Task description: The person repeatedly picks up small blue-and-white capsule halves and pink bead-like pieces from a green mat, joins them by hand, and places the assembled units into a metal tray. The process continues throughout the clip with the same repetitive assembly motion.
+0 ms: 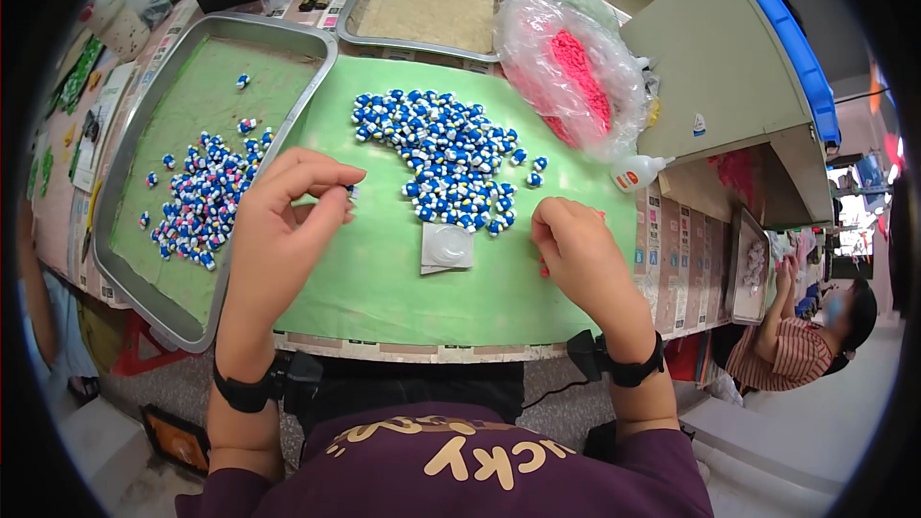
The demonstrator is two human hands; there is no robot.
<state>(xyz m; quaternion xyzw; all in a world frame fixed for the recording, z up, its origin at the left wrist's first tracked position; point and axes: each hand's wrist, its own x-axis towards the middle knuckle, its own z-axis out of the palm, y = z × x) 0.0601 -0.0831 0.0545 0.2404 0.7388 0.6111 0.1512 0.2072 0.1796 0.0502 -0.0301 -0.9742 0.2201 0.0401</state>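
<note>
My left hand (293, 225) pinches a small blue-and-white bead-like piece (352, 193) between thumb and fingertips, over the left part of the green sheet (384, 312). Fingers curled together, my right hand (583, 254) is low over the sheet's right side; what its fingertips hold, if anything, is hidden. Bits of pink (545, 270) show right beside those fingers. Between and beyond my hands lies a heap of small blue-and-white pieces (441, 149) with yellow spots. At the heap's near end, a white square pad (447, 247) carries a clear, glossy blob.
A metal tray (331, 43) at left holds similar pieces with pink parts. Another metal tray (506, 0) stands at the back. Pink bits fill a clear plastic bag (624, 86), next to a white squeeze bottle (641, 173). A cabinet (710, 67) borders the right. A masked person (782, 355) sits farther right.
</note>
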